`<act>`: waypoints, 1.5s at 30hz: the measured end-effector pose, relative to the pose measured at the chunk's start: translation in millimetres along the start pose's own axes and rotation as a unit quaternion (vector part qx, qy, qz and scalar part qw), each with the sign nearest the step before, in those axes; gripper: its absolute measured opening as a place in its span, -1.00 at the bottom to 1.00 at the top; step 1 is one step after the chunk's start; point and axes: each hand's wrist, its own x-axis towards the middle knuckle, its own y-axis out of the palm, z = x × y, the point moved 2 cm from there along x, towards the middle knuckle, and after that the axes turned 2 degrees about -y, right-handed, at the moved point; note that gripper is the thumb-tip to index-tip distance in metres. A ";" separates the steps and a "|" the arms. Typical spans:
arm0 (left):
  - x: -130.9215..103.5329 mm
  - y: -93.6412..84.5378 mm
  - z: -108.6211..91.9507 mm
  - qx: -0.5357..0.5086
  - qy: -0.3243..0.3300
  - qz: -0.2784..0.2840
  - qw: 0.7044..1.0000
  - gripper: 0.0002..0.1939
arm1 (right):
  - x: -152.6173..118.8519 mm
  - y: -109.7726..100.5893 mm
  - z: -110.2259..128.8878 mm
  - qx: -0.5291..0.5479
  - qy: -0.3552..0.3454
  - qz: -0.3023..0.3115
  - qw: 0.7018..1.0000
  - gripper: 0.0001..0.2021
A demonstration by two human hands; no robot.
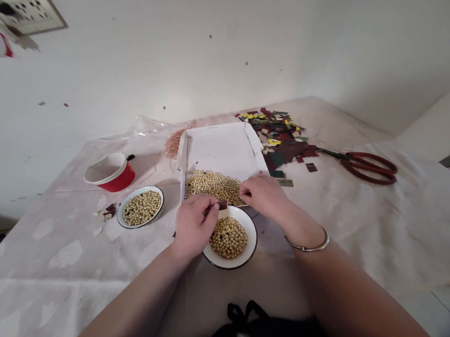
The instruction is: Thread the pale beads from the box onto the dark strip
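My left hand (196, 224) is closed, pinching a small dark red-brown flat piece (222, 205) over the rim of a white bowl (248, 248) with a dark edge. Small round beige balls (229, 237), like beans or beads, fill the bottom of that bowl. Just behind it stands a shallow white box (221, 149), its near part covered with a layer of smaller beige balls (215, 185). My right hand (263, 194), its fingers pressed together, is over the box's near right corner; whatever it pinches is hidden.
To the left are a second bowl of beige balls (141, 208) and a red-and-white paper cup (119, 176). Orange-handled scissors (371, 165) lie right of a heap of coloured scraps (285, 143). A tangle of pinkish threads (174, 143) sits beside the box. Behind rises a white wall (206, 57).
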 end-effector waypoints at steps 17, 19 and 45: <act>0.3 -0.1 0.0 -0.003 -0.002 0.003 1.000 -0.82 | -1.2 -2.5 6.9 0.063 0.020 -0.042 0.997 -0.89; 0.3 -0.5 -0.1 0.001 -0.002 0.002 1.000 -0.82 | -0.4 -4.5 9.2 0.086 0.028 -0.058 0.994 -0.88; 0.6 0.0 9.3 -0.093 0.009 -0.009 0.996 -0.86 | -13.0 -10.7 58.2 0.364 -0.131 -0.070 0.920 -0.78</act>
